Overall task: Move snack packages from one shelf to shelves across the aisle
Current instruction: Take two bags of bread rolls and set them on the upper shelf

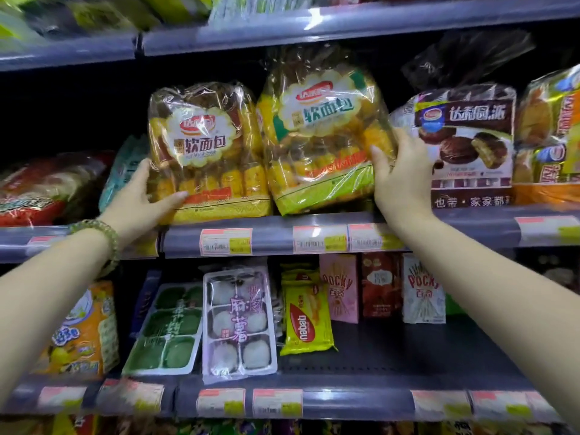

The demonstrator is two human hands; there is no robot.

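Observation:
Two clear bags of soft bread rolls stand side by side on the middle shelf point(276, 237). My left hand point(142, 199) grips the lower left corner of the yellow bread bag point(204, 152), thumb across its front. My right hand point(401, 174) presses against the right side of the green-trimmed bread bag point(323, 142), fingers wrapped round its edge. Both bags rest on the shelf and touch each other. A green bead bracelet circles my left wrist.
A chocolate pie pack point(470, 146) stands right of my right hand. A red bag point(40, 189) and a teal pack lie to the left. On the lower shelf point(376, 400) are mochi trays point(238, 321), a yellow wafer pack point(306, 312) and Pocky boxes point(339, 287).

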